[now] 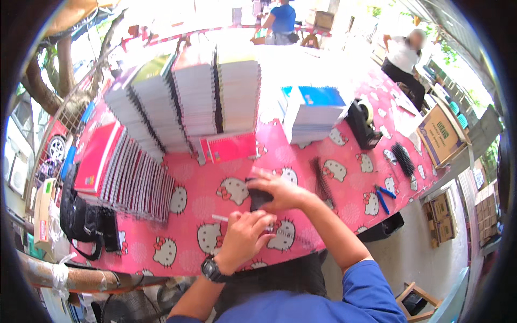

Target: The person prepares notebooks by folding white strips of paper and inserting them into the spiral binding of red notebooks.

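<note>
My left hand (245,239), with a black watch on the wrist, is closed near the table's front edge. A thin white stick (219,218) pokes out on its left side, and a pale, shiny end shows by the fingertips. Just beyond it, my right hand (281,192) reaches over a small black object (259,200), with fingers and thumb across it. The hand hides part of that object, so its kind is unclear. Beyond my hands lies a pink-red notebook (229,148), in front of tall stacks of spiral-bound notebooks (196,97).
Red spiral notebooks (129,175) and a black bag (81,218) sit at left. Blue-covered notebooks (315,113), a tape dispenser (363,124), black coils (403,160) and blue-handled pliers (384,198) are at right. A carton (441,132) adjoins the pink tablecloth (344,215). Two people are farther off.
</note>
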A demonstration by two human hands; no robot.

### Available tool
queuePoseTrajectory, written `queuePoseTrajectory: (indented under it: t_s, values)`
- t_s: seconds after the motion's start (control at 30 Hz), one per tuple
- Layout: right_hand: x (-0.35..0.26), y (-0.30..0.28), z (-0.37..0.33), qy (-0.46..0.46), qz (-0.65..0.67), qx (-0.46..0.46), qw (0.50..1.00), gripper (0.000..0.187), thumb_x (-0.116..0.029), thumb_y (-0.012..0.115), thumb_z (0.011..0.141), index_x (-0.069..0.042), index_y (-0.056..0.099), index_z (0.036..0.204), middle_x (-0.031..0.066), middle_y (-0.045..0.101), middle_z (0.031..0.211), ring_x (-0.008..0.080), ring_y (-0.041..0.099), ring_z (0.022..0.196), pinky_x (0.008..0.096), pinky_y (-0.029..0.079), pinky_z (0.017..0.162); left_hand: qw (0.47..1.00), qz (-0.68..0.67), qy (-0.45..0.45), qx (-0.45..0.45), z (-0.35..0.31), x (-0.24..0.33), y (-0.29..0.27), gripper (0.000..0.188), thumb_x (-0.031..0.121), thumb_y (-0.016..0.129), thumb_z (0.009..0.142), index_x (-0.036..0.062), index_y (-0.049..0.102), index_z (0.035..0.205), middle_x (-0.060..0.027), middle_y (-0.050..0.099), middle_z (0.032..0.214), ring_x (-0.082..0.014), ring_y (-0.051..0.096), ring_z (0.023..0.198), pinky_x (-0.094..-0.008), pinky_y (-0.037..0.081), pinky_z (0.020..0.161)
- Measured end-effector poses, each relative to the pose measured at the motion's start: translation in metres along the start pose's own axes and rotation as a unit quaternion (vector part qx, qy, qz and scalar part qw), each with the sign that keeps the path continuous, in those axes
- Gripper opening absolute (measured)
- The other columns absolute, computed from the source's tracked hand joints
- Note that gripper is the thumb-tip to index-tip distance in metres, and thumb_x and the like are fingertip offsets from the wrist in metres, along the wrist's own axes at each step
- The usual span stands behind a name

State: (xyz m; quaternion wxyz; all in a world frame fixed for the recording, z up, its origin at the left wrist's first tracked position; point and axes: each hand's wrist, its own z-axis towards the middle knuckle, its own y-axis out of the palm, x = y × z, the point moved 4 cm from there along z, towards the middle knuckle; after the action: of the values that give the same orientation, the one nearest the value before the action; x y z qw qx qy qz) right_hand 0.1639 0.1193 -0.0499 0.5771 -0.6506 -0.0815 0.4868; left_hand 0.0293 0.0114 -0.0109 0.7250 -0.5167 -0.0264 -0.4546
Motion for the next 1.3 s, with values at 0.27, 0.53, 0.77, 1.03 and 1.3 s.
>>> queuePoseTrajectory:
  t_s: [0.27,0.53,0.77,1.03,1.3]
  values:
    - [-0.006,0.011,-0.005,0.043,-0.089,-0.021,0.995,0.070,-0.032,0.077,0.059,-0.018,0.052,0.123,0.0226,0.040,0.132,0.0419,0.042,0.116,0.0478,0.041,0.096,1.000,0.016,0.004,-0.004,0.000,-0.007,0.001,0.024,0.033,0.066,0.079,0.0169,0.063,0.097,0.0018,0.064,0.092,-0.0172,0.058,0.091,-0.0488,0.024,0.097]
    - [0.010,0.017,-0.064,0.101,0.285,0.085,0.949,0.045,-0.044,0.060,0.085,-0.011,0.062,0.115,0.0119,0.061,0.102,0.0233,0.054,0.098,0.0363,0.041,0.088,0.999,0.001,-0.006,-0.053,-0.010,-0.017,-0.001,0.020,0.031,0.069,0.074,0.0177,0.064,0.088,0.0010,0.062,0.089,-0.0163,0.057,0.090,-0.0470,0.022,0.098]
    - [-0.033,0.016,-0.087,0.021,0.535,0.045,0.843,0.057,-0.052,0.055,0.084,-0.003,0.064,0.112,0.0154,0.058,0.113,0.0264,0.051,0.110,0.0382,0.036,0.097,1.000,-0.012,-0.027,-0.001,-0.013,-0.037,-0.013,0.034,0.014,0.079,0.058,0.0137,0.064,0.089,0.0000,0.061,0.080,-0.0204,0.057,0.087,-0.0481,0.026,0.099]
    - [-0.048,0.004,-0.067,0.037,0.328,0.034,0.943,0.042,-0.041,0.062,0.084,-0.006,0.067,0.106,0.0129,0.061,0.102,0.0242,0.055,0.099,0.0367,0.044,0.083,0.999,-0.014,-0.046,-0.016,-0.014,-0.037,-0.012,0.049,0.008,0.077,0.056,0.0130,0.061,0.103,0.0018,0.061,0.076,-0.0188,0.058,0.085,-0.0475,0.024,0.102]
    - [-0.035,0.004,-0.053,0.088,0.305,0.024,0.948,0.040,-0.039,0.064,0.082,-0.009,0.066,0.109,0.0176,0.058,0.110,0.0265,0.052,0.107,0.0375,0.041,0.091,0.998,0.033,-0.028,0.045,-0.028,-0.054,-0.012,0.081,0.015,0.083,0.056,0.0091,0.045,0.126,-0.0043,0.062,0.092,-0.0249,0.056,0.096,-0.0404,0.034,0.096]
